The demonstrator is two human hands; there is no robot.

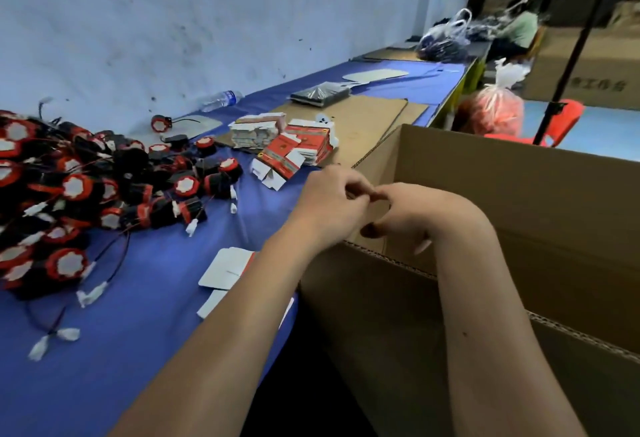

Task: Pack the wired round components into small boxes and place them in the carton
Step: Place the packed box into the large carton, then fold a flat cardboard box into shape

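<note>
A clear plastic water bottle is lying on its side on the blue tabletop, close to the scuffed pale wall. Flat brown cardboard sheets are resting further along, with a dark flat packet just behind them and a pale rounded board beyond. A knotted clear bag of dark items is sitting at the far end. Off the tabletop's edge, a reddish bag is sitting beside a red plastic chair.
</note>
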